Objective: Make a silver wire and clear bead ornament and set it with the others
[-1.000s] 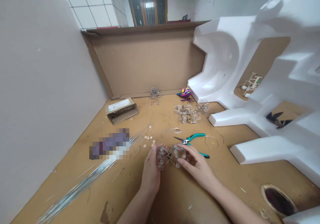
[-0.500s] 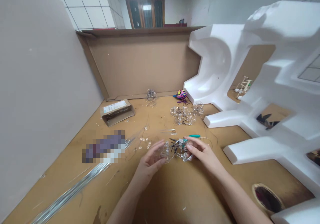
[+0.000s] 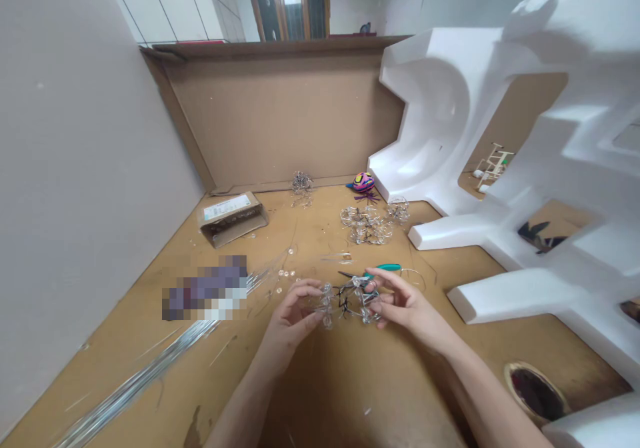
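Together, left hand (image 3: 294, 315) and right hand (image 3: 403, 299) with fingertip grips on beaded wirework (image 3: 345, 303); box label (image 3: 228, 207) illegible.

Forward and down the camera looked, up on the wearer's head, and what a wide sweep it took! In from the near edge reached the left hand (image 3: 291, 313) and right hand (image 3: 409, 303), close below the lens! Past them stretched the brown tabletop (image 3: 350, 381), out to the cardboard panel (image 3: 290, 121), and over its top the view caught the wood-framed window (image 3: 291, 9), far beyond! A grey panel (image 3: 75, 168) bounded the left, white foam packing (image 3: 433, 111) the right.
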Motion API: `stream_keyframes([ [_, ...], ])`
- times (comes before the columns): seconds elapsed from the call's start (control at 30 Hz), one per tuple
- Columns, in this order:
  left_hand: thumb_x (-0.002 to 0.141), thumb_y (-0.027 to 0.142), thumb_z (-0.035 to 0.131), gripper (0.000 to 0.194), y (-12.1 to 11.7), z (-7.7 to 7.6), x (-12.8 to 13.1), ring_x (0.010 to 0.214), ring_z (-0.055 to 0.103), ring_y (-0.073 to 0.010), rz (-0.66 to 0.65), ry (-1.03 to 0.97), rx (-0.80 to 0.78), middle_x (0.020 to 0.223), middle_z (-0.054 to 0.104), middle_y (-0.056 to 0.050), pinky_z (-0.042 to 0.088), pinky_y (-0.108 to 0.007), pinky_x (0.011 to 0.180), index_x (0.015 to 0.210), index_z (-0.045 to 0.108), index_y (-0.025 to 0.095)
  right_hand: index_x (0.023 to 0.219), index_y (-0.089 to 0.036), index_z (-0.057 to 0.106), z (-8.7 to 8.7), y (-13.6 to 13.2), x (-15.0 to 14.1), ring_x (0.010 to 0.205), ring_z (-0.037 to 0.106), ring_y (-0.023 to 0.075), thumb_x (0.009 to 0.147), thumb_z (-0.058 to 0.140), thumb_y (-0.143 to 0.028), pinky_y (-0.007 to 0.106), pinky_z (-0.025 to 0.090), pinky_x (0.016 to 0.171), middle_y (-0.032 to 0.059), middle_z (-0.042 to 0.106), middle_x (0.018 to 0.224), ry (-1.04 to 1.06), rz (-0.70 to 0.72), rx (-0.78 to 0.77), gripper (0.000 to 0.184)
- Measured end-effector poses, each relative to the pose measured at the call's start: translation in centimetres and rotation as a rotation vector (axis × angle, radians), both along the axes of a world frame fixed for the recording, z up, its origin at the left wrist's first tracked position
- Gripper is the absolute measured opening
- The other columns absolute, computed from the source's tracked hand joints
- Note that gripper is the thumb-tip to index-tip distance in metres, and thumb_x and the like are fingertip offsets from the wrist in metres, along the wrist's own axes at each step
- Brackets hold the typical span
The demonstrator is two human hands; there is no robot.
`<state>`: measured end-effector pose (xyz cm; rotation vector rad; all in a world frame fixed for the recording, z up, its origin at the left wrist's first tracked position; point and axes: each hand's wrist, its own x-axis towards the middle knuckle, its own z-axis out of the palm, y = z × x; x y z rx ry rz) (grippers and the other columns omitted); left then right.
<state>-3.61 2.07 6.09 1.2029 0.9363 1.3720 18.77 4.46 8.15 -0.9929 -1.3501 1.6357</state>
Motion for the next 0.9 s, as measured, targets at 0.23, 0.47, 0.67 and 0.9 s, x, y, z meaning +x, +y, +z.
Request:
stream_keyframes([
  [0.23, 0.063, 0.028, 0.072, 0.03, -0.1, -0.3, 0.7, 0.096, 0.056, -0.023, -0.014, -0.14, -0.114, 0.112, 0.054, -0.008, 0.048, -0.033, 0.075, 0.088, 0.058, 0.02, 0.09, -0.021, 0.058, -0.3, 0.4, 0.4, 0.069, 0.06, 0.0126, 0.07, 0.067, -0.033, 0.027, 0.051, 0.063, 0.0001, 0.06, 0.08, 0.028, -0.052, -0.005, 0.026],
  [0.47, 0.068, 0.03, 0.068, 0.039, -0.2, -0.1, 1.1, 0.099, 0.056, -0.0218, -0.066, -0.064, -0.196, 0.108, 0.061, -0.008, 0.047, -0.034, 0.081, 0.103, 0.054, 0.022, 0.093, -0.021, 0.057, -0.1, 0.4, 0.3, 0.076, 0.062, 0.0145, 0.066, 0.07, -0.031, 0.031, 0.052, 0.068, 0.0015, 0.058, 0.09, 0.108, -0.051, -0.109, 0.032],
  [0.67, 0.069, 0.023, 0.068, 0.041, 0.0, -0.1, 0.1, 0.107, 0.052, -0.0246, -0.146, -0.073, -0.167, 0.115, 0.058, -0.009, 0.045, -0.036, 0.086, 0.108, 0.054, 0.023, 0.103, -0.022, 0.053, 0.2, 0.2, 0.7, 0.085, 0.059, 0.0162, 0.069, 0.067, -0.026, 0.034, 0.05, 0.075, 0.0044, 0.055, 0.1, 0.169, 0.058, -0.099, 0.037],
  [0.9, 0.069, 0.023, 0.068, 0.029, 0.0, -0.4, -0.4, 0.105, 0.054, -0.0239, -0.053, -0.09, -0.175, 0.112, 0.059, -0.006, 0.046, -0.034, 0.084, 0.096, 0.057, 0.023, 0.109, -0.025, 0.05, -0.4, 0.5, 1.0, 0.087, 0.054, 0.0112, 0.064, 0.073, -0.016, 0.027, 0.045, 0.078, 0.0045, 0.051, 0.111, 0.118, 0.154, 0.05, 0.051],
])
